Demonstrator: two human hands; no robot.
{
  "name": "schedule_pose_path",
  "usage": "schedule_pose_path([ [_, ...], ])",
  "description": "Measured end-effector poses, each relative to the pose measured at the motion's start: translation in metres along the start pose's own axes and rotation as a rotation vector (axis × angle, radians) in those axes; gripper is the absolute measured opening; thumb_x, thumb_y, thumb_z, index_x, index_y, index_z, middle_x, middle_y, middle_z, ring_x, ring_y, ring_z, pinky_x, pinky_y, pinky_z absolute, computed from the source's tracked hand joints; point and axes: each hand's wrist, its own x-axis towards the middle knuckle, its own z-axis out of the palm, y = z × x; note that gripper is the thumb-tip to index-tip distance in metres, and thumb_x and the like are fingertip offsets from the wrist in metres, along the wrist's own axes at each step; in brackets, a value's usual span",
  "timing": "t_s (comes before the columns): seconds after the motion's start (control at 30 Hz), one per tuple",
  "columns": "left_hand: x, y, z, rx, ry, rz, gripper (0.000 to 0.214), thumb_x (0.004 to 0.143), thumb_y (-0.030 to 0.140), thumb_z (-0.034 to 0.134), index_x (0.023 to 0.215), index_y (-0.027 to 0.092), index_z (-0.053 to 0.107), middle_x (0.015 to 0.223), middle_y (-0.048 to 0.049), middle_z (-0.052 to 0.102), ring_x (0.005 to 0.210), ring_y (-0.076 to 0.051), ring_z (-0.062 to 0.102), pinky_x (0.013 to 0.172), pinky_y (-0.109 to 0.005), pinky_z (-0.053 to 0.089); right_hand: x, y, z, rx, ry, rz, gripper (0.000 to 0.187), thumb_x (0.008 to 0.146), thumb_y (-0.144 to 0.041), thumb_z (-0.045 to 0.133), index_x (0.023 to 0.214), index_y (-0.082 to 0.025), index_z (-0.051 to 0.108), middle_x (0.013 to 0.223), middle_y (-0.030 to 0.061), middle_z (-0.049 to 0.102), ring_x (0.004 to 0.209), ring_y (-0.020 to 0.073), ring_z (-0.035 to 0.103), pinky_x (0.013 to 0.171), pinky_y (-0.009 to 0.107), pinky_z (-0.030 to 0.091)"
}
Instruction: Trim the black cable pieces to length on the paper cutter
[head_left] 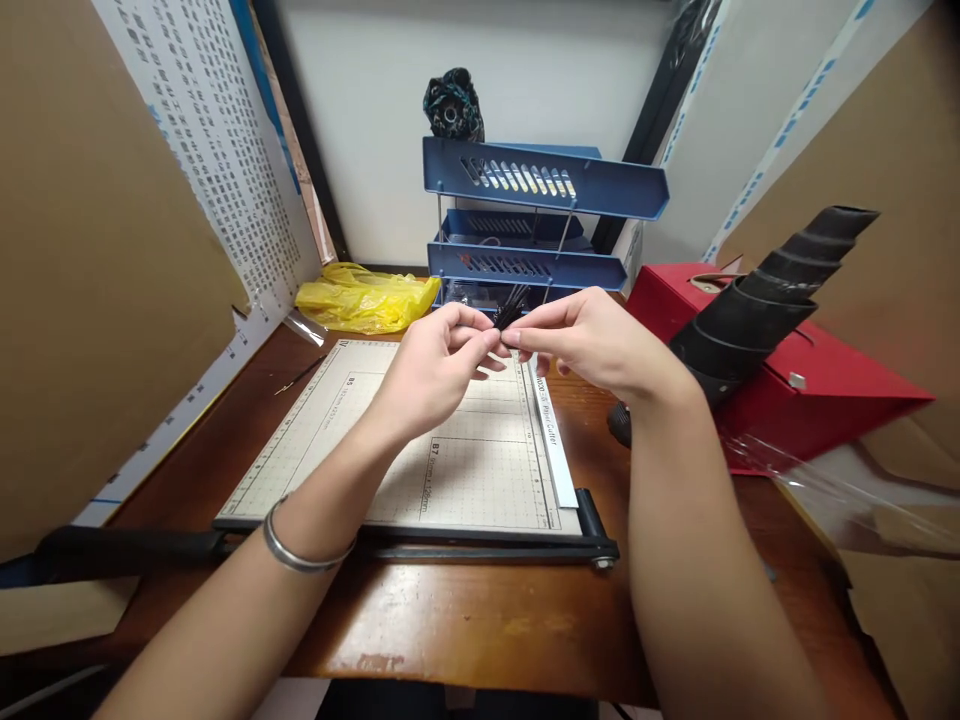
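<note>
Worktop (480, 630): a paper cutter (480, 490) fills the middle.
Far side: blue tray rack (544, 180), yellow bag (367, 300) left of it.
Right side: red box (817, 430) and black roll (739, 335), near your forearm.
Black bundle (513, 304): between your fingertips, above the cutter.
Left hand (435, 372): pinching its base.
Right hand (596, 340): fingertips at the base; you can't tell whether gripping.

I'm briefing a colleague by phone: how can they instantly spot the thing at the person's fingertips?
On the brown wooden table, find the pale paper cutter. Just above its far edge in view, the left hand and right hand meet at a small black bundle. Its thin strands fan upward, unlike the thick black roll by the red box.
</note>
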Motion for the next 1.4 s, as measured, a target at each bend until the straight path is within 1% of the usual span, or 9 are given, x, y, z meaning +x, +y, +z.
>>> schedule_pose_path([
  [0.17, -0.016, -0.006, 0.002, 0.009, -0.014, 0.026, 0.021, 0.092, 0.028, 0.068, 0.107, 0.015, 0.066, 0.086, -0.0047, 0.078, 0.077, -0.018, 0.075, 0.072, -0.030, 0.060, -0.002, -0.006, -0.010, -0.069, -0.228, 0.009, 0.020, 0.079, -0.037, 0.076, 0.082, -0.017, 0.078, 0.074, 0.0042, 0.073, 0.061, 0.0129, 0.063, 0.053, 0.024, 0.048],
  [0.23, -0.022, -0.008, 0.005, -0.008, 0.008, 0.055, 0.020, 0.093, 0.030, 0.069, 0.106, 0.015, 0.069, 0.092, -0.0053, 0.078, 0.079, -0.018, 0.075, 0.072, -0.029, 0.061, -0.004, -0.008, -0.013, -0.076, -0.266, 0.022, 0.021, 0.081, -0.038, 0.075, 0.084, -0.017, 0.078, 0.073, 0.0037, 0.073, 0.059, 0.0130, 0.064, 0.050, 0.023, 0.046],
  [0.4, -0.031, -0.007, 0.012, -0.120, 0.053, 0.040, 0.015, 0.094, 0.028, 0.069, 0.105, 0.017, 0.072, 0.089, -0.0017, 0.077, 0.073, -0.012, 0.073, 0.064, -0.021, 0.059, -0.007, -0.016, -0.014, -0.065, -0.208, -0.014, 0.020, 0.081, -0.038, 0.074, 0.079, -0.018, 0.077, 0.064, 0.0007, 0.067, 0.051, 0.0091, 0.055, 0.047, 0.022, 0.040],
  [0.53, -0.037, -0.007, 0.014, -0.207, 0.044, 0.019, 0.015, 0.094, 0.027, 0.071, 0.104, 0.017, 0.071, 0.087, -0.0009, 0.078, 0.069, -0.010, 0.073, 0.063, -0.018, 0.058, -0.005, -0.018, -0.014, -0.099, -0.154, -0.075, 0.021, 0.082, -0.037, 0.074, 0.075, -0.017, 0.074, 0.062, -0.0002, 0.065, 0.053, 0.0087, 0.053, 0.050, 0.023, 0.038],
  [0.73, -0.049, -0.012, 0.023, -0.314, 0.027, -0.002, 0.017, 0.093, 0.030, 0.072, 0.101, 0.015, 0.068, 0.093, -0.0054, 0.081, 0.067, -0.012, 0.075, 0.061, -0.018, 0.058, -0.007, -0.022, -0.017, -0.162, -0.281, -0.067, 0.017, 0.083, -0.033, 0.072, 0.077, -0.017, 0.071, 0.066, -0.0008, 0.064, 0.058, 0.0090, 0.053, 0.053, 0.024, 0.036],
  [0.97, -0.057, -0.011, 0.030, -0.362, 0.043, -0.006, 0.015, 0.094, 0.029, 0.071, 0.097, 0.014, 0.068, 0.091, -0.0053, 0.081, 0.061, -0.010, 0.074, 0.058, -0.017, 0.058, -0.014, -0.024, -0.019, -0.240, -0.365, -0.051, 0.013, 0.088, -0.029, 0.063, 0.082, -0.018, 0.068, 0.073, -0.0010, 0.064, 0.064, 0.0094, 0.052, 0.055, 0.023, 0.037],
  [1.1, -0.055, -0.011, 0.029, -0.346, 0.049, 0.022, 0.014, 0.095, 0.028, 0.068, 0.095, 0.013, 0.069, 0.086, -0.0047, 0.081, 0.055, -0.008, 0.070, 0.058, -0.016, 0.057, -0.013, -0.023, -0.016, -0.263, -0.356, -0.052, 0.013, 0.087, -0.030, 0.064, 0.082, -0.018, 0.066, 0.074, 0.0000, 0.065, 0.065, 0.0107, 0.054, 0.057, 0.023, 0.039],
  [1.23, -0.053, -0.013, 0.029, -0.336, 0.060, 0.033, 0.016, 0.095, 0.029, 0.068, 0.100, 0.014, 0.068, 0.087, -0.0048, 0.080, 0.055, -0.008, 0.070, 0.056, -0.016, 0.057, -0.011, -0.023, -0.013, -0.285, -0.325, -0.053, 0.015, 0.087, -0.031, 0.065, 0.080, -0.018, 0.063, 0.067, -0.0023, 0.059, 0.059, 0.0086, 0.049, 0.053, 0.023, 0.035],
  [1.4, -0.053, -0.016, 0.030, -0.298, 0.105, 0.048, 0.020, 0.094, 0.030, 0.069, 0.101, 0.012, 0.065, 0.086, -0.0047, 0.079, 0.050, -0.007, 0.067, 0.051, -0.017, 0.056, -0.011, -0.025, -0.014, -0.326, -0.290, -0.028, 0.023, 0.086, -0.039, 0.069, 0.079, -0.018, 0.063, 0.065, -0.0025, 0.056, 0.057, 0.0082, 0.046, 0.050, 0.022, 0.032],
])
